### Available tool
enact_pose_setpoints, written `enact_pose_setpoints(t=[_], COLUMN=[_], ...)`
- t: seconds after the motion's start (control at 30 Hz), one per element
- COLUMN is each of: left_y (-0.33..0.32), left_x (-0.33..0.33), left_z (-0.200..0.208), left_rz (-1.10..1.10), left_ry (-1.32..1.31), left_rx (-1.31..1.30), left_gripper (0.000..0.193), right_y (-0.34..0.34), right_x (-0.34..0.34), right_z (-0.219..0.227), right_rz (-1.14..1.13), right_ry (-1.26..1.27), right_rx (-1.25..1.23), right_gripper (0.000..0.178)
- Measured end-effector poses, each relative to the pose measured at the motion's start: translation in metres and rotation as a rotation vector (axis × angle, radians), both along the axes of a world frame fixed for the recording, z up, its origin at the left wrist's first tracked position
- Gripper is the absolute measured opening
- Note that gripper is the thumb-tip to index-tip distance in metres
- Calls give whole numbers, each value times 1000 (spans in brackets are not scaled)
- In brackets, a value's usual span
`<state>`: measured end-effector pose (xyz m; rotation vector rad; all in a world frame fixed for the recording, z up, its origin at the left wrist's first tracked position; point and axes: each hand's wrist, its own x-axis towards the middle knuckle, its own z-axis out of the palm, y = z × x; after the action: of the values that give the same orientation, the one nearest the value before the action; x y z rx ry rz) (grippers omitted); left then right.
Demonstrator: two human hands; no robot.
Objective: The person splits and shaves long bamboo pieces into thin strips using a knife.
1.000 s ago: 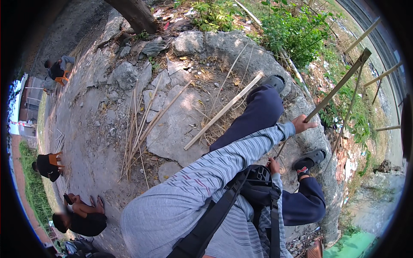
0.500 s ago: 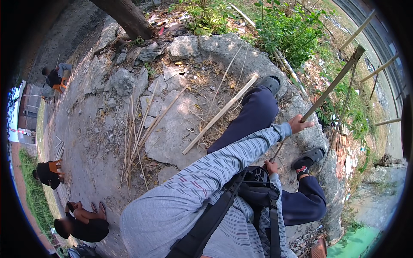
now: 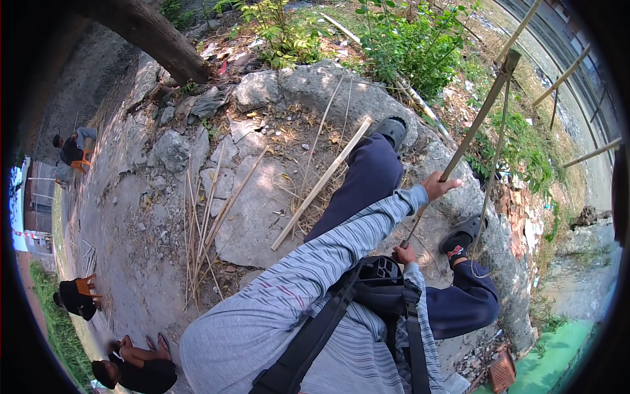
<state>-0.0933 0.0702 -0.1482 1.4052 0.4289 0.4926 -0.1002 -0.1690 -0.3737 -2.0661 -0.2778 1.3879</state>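
Observation:
My left hand point(image 3: 441, 186) is wrapped round a long brown bamboo strip point(image 3: 478, 118), which slants up to the far right. The strip's lower end runs down to my right hand point(image 3: 404, 253), closed on it close to my body. From near the strip's top a thinner split length point(image 3: 497, 141) hangs loose and curls by my right knee. Whether the right hand also holds a tool is hidden. Beside my left leg a pale split bamboo piece point(image 3: 321, 184) lies on the ground.
Several thin bamboo strips point(image 3: 210, 223) lie on the broken concrete point(image 3: 246, 217) to the left. Rocks point(image 3: 348, 85) and a green bush point(image 3: 426, 52) edge the far side. A tree trunk point(image 3: 157, 39) stands far left. Seated people point(image 3: 141, 371) are at the left.
The whole view has shifted slightly, with the ground, my hands and the strip appearing farther left. Both hands keep their hold, and the loose split length's lower end now shows a curl.

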Motion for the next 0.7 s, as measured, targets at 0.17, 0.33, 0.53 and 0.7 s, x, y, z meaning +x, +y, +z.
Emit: enact_pose_setpoints(t=[0.17, 0.33, 0.53, 0.7], left_y=[0, -3, 4, 2], left_x=[-10, -5, -8, 13], left_z=[3, 16, -4, -8], left_rz=[57, -81, -2, -156], left_ry=[-40, -47, 14, -80], left_rx=[-114, -126, -238, -413], left_gripper=[44, 43, 51, 48], right_y=[-1, -5, 9, -5], right_x=[-3, 4, -6, 9], right_z=[-26, -21, 30, 13], right_rz=[78, 108, 293, 324], right_ry=[-66, -85, -221, -349], right_rx=[-63, -96, -166, -153], right_gripper=[27, 35, 41, 49])
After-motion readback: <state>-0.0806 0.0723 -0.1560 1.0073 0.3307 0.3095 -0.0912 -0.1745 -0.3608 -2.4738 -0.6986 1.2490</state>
